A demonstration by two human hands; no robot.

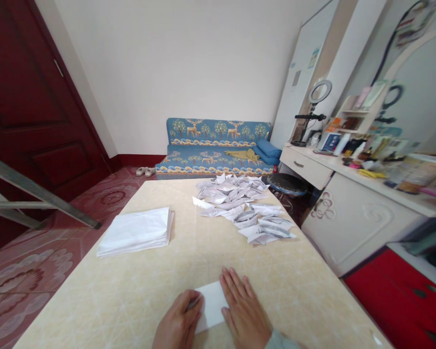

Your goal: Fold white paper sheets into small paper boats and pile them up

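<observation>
A small white sheet of paper (212,303) is pressed flat on the near edge of a pale yellow, marble-patterned table (189,261). The sheet is smooth and roughly rectangular, and its long axis is seen running from the near left toward the far right, with one corner pointing away toward the far side. The left hand (178,322) is laid on the sheet's left part with its fingers curled narrow, the fingertips bearing down on the paper's edge. The right hand (243,312) is spread flat and wide, palm down, across the sheet's right side, fingers pointing far and slightly left; nothing is gripped by it.

A neat stack of white sheets (136,232), soft-edged and squared off, is set on the table's left side, well apart from the hands. A loose heap of folded paper shapes (240,208), creased and angular with grey shadowed faces, is scattered over the far right part of the table. Beyond the table a blue patterned sofa (214,148) is seen against the wall, and a white dresser (352,203) stands at the right.
</observation>
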